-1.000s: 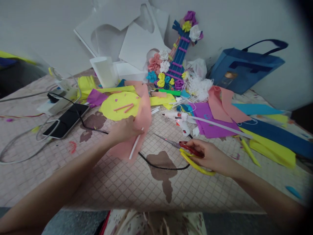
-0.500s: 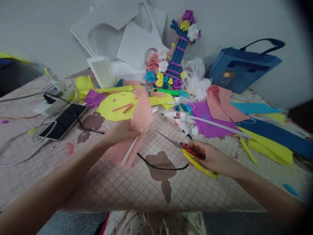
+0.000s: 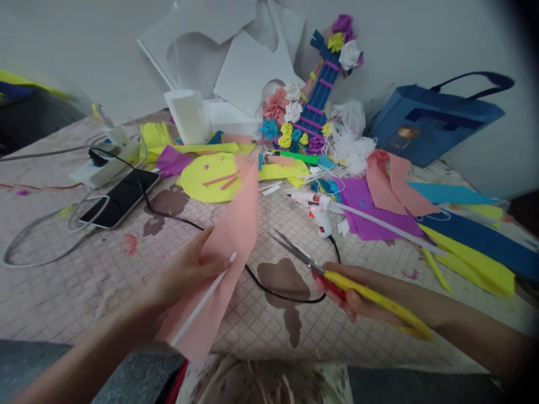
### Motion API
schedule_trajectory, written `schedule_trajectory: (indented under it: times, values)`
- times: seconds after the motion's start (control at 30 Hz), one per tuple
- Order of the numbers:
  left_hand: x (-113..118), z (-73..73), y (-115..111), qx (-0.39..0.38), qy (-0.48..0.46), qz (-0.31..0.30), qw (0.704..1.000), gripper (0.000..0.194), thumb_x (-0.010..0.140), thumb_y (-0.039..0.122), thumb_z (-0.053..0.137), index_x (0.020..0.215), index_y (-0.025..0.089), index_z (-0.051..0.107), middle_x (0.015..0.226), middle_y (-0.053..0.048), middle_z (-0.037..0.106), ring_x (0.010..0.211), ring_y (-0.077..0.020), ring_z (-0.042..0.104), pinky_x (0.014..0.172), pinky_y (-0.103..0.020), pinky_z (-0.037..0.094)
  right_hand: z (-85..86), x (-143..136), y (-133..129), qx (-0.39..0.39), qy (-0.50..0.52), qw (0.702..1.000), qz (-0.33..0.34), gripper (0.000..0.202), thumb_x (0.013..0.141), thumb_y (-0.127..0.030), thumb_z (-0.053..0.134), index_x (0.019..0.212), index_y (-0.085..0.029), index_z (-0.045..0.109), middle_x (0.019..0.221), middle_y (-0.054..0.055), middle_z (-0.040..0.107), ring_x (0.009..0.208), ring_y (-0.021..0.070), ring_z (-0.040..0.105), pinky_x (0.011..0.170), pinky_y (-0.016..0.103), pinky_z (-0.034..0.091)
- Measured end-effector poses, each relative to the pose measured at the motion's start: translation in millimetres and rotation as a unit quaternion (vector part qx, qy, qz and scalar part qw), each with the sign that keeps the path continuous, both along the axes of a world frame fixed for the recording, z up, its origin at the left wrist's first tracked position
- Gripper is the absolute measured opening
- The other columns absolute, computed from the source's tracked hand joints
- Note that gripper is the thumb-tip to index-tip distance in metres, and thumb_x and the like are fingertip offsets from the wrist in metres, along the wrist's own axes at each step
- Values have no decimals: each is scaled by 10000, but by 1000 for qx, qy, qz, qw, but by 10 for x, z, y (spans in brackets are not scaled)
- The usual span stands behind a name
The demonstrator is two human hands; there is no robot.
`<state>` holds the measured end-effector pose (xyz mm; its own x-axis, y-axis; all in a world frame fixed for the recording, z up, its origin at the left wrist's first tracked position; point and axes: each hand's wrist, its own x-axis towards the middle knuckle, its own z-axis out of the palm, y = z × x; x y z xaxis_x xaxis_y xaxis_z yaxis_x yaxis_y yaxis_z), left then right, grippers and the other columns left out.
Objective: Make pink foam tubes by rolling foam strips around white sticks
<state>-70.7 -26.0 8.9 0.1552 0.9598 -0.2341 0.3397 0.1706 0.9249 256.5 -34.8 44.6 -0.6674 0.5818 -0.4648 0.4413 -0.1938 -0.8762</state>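
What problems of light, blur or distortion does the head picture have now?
In the head view, the light looks dim and greyish, with no strong glare; the left hand and pink paper look slightly soft; the sides seem stretched, as by a wide lens; the right edge darkens, dimming part of the right forearm.

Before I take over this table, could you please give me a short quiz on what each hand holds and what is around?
1. Multiple choice: what does the right hand hold?
A. glue gun
B. scissors
C. phone
2. True or false: the left hand has hold of the pink paper.
3. Fill the gap: the bag at the back of the table is ____ in colour.

Key: 1 B; 2 true; 3 blue.
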Motion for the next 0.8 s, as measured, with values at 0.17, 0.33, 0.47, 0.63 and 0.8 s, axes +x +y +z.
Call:
schedule_trajectory:
  times: [0.17, 0.33, 0.47, 0.63, 0.8]
  values:
    - [-75, -51, -144, -44, -93, 14, 995, 616, 748, 375, 677, 1307, 243, 454, 1376, -64, 499, 1259, -278, 451, 1058, -389, 361, -31, -126, 8, -77, -22, 994, 68, 472, 829, -644, 416, 948, -190, 466, 735, -31, 403, 532, 56, 396, 487, 174, 450]
    - [-90, 16, -189, -92, -148, 1, 985, 495, 733, 377, 691, 1186, 225, 562, 1223, -53, 631, 1128, -280, 569, 916, -349, 484, 7, -193, 79, -83, -91, 985, 117, 470, 854, -631, 371, 1000, -196, 475, 792, -19, 422, 565, 55, 481, 517, 170, 466]
    - [-76, 39, -201, -102, -138, 0, 985, 441, 718, 381, 703, 1120, 229, 605, 1152, -34, 669, 1099, -284, 583, 883, -337, 489, 34, -240, 119, -78, -112, 982, 134, 469, 853, -631, 376, 1012, -201, 471, 776, -27, 415, 551, 52, 457, 545, 192, 495]
    - [-74, -50, -240, -94, -135, 15, 986, 363, 716, 390, 704, 1030, 221, 634, 1070, -32, 699, 1046, -281, 605, 824, -328, 499, 114, -350, 170, -96, -129, 978, 134, 478, 829, -642, 420, 1014, -205, 475, 706, -41, 383, 561, 69, 413, 555, 195, 497]
    - [-128, -28, -286, -167, -187, 27, 968, 437, 683, 423, 725, 1045, 198, 631, 1095, -64, 691, 1037, -294, 614, 820, -352, 512, 92, -381, 255, -83, -134, 977, 145, 496, 851, -655, 344, 1007, -200, 469, 735, -27, 434, 500, 47, 456, 469, 153, 435]
